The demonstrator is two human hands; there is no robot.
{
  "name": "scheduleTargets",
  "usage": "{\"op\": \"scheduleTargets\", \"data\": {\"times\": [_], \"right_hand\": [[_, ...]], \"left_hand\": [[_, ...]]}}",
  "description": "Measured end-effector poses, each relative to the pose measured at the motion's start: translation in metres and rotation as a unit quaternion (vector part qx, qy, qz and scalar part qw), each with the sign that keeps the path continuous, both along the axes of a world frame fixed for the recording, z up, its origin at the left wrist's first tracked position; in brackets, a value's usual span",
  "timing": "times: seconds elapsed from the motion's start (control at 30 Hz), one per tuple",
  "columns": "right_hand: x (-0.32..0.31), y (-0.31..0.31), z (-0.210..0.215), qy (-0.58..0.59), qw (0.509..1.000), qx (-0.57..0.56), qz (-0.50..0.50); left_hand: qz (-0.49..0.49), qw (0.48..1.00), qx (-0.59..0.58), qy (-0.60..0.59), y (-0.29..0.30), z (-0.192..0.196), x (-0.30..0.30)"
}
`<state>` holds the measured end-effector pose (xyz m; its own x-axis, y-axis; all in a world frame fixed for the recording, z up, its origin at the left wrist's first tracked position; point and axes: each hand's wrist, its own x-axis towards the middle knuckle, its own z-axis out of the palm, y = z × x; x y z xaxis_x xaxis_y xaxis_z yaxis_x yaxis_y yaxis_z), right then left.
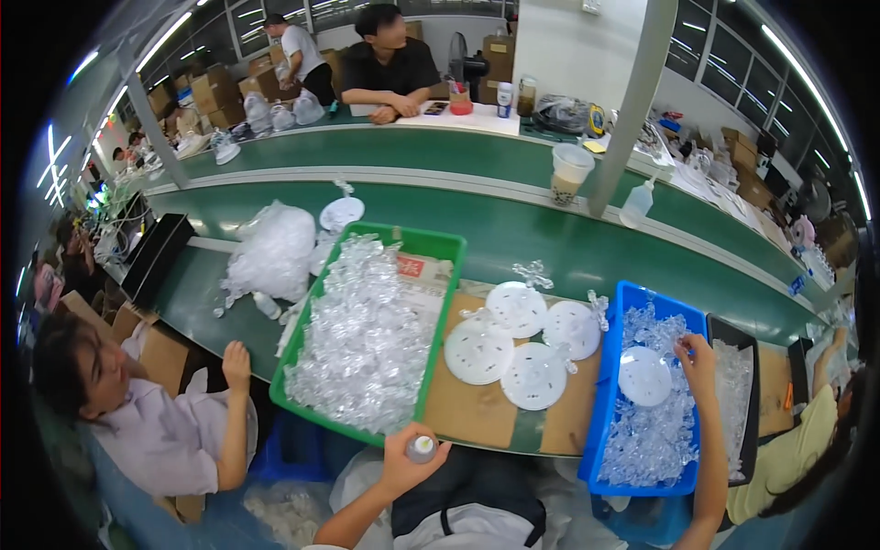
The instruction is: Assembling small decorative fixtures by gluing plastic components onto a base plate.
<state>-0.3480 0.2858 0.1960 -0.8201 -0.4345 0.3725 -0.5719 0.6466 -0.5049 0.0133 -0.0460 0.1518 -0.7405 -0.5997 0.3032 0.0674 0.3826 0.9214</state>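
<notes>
My left hand [403,461] is at the near edge of the table, shut around a small bottle [422,448] with a pale cap. It sits just below the green crate [431,240], which is heaped with clear plastic pieces [362,339]. My right hand [697,356] reaches into the blue crate [600,403], which is also full of clear pieces. Its fingers grip the rim of a round white disc [643,376] lying on top. Several more white discs [518,348] lie on the cardboard sheet [467,412] between the two crates.
A black tray [747,403] with clear pieces stands right of the blue crate. One person sits at lower left with a hand [236,356] on the table edge, another at the far right [797,440]. On the green conveyor [513,229] are a plastic bag [273,247], a cup [570,170] and a squeeze bottle [636,203].
</notes>
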Motion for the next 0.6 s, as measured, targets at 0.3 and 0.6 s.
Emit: {"op": "scheduleTargets", "data": {"times": [0.3, 0.6], "right_hand": [[-0.027, 0.026, -0.003, 0.100, 0.991, 0.077, 0.039], [0.303, -0.139, 0.078, -0.260, 0.627, -0.062, 0.732]], "left_hand": [[0.017, 1.000, 0.009, 0.018, -0.006, -0.001, 0.045], [0.015, 0.999, 0.038, 0.011, -0.017, 0.021, 0.067]]}}
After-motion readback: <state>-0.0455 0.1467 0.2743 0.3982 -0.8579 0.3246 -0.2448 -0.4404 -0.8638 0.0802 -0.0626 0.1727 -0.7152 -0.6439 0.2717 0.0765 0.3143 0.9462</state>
